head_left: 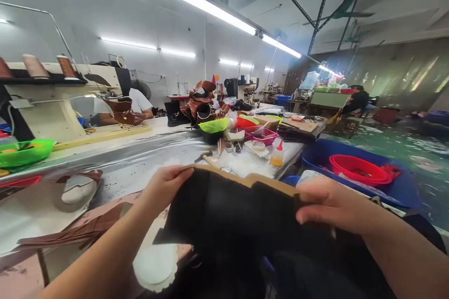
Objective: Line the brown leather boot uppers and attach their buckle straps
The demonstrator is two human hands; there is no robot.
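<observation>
I hold a black piece (228,201) up in front of me, one hand at each end, over the near side of the bench. My left hand (168,182) is nearly closed, thumb and fingers pinched together on its upper left corner. My right hand (322,201) grips the other end, the thumb and fingers a little apart with the edge between them; how hard it presses I cannot tell. A tan edge (252,180) shows along the top of the piece, with a step in it near the middle. The lower part runs into dark cloth, and I cannot tell where it ends.

Just beyond the piece lie a hammer (209,160) and a glue bottle (277,156) with a red tip. Farther back are a green basket (213,125) and a pink basket (268,139). By my left forearm lie brown strips (80,231), and a white disc (156,264) is below my left wrist. Past my right hand stands a blue tub (403,191) with a red basin (361,163) in it. Across the bench, a person in a white sleeve (140,100) sits behind a sewing machine (52,107).
</observation>
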